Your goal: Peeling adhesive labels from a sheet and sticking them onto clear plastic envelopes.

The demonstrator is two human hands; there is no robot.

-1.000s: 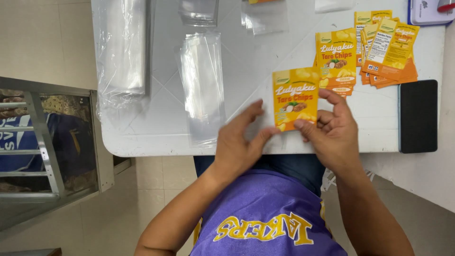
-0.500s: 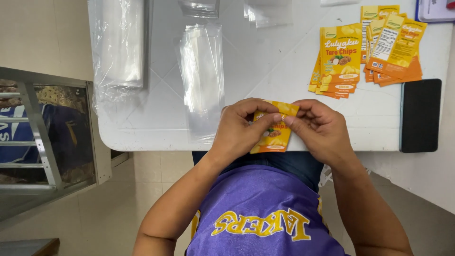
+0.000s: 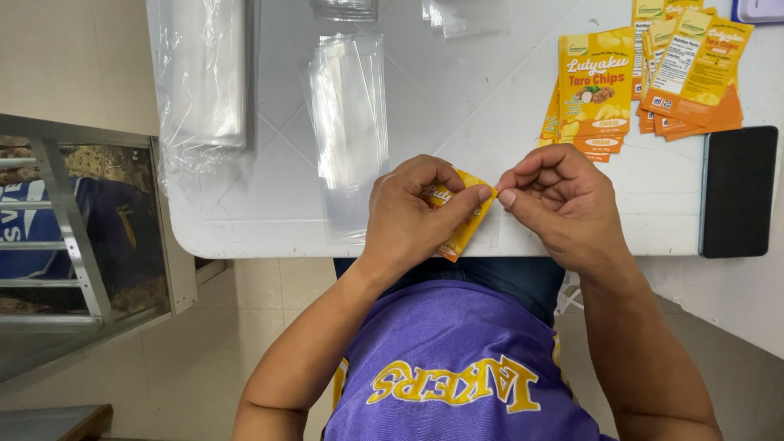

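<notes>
Seen from the head camera, a seated person in a purple jersey worked at the near edge of a white table (image 3: 269,220) in the centre of the frame. The left hand (image 3: 412,216) was curled around a folded yellow snack pouch (image 3: 463,229), fingers pressed together over it and thumb laid along its top edge. The right hand (image 3: 559,200) met it just to the right, thumb and forefinger pinching the pouch's upper corner while the other fingers stayed tucked in. The pouch sat between the two hands, its lower end hanging over the table's edge.

In the upper right of the frame lay a stack of flat yellow and orange pouches (image 3: 596,90), with a second, fanned stack (image 3: 694,73) just beside it. A black rectangular slab (image 3: 739,192) rested at the right edge. A pile of clear plastic sleeves (image 3: 347,114) lay upper centre, and a larger bundle of clear plastic (image 3: 204,77) filled the upper left. A metal-framed glass cabinet (image 3: 73,229) stood at the left.
</notes>
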